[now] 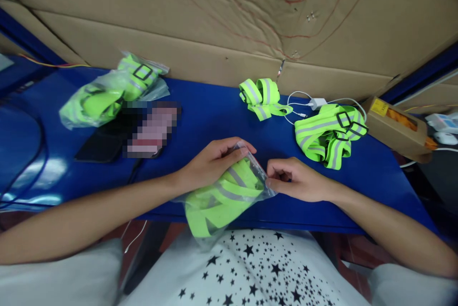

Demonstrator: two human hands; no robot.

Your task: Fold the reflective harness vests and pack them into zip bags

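Note:
Between my hands is a clear zip bag [260, 169] with a folded neon-yellow reflective strap [223, 201] inside, grey stripes showing through the plastic. My left hand [220, 160] grips the bag's upper left corner, thumb on top and fingers behind. At the other end of the bag's mouth, my right hand [298, 179] pinches the right corner between thumb and curled fingers. The bag hangs tilted over the table's front edge, its lower end above my lap. Beyond my right hand lies a loose reflective strap bundle with black buckles [318, 129].
A smaller neon strap coil [263, 96] lies at the back beside a white charger with cable [317, 103]. Bagged straps [96, 103] sit back left, near a black phone [98, 146] and a blurred-out phone [153, 129]. An open cardboard box [397, 129] stands at right on the blue table [211, 110].

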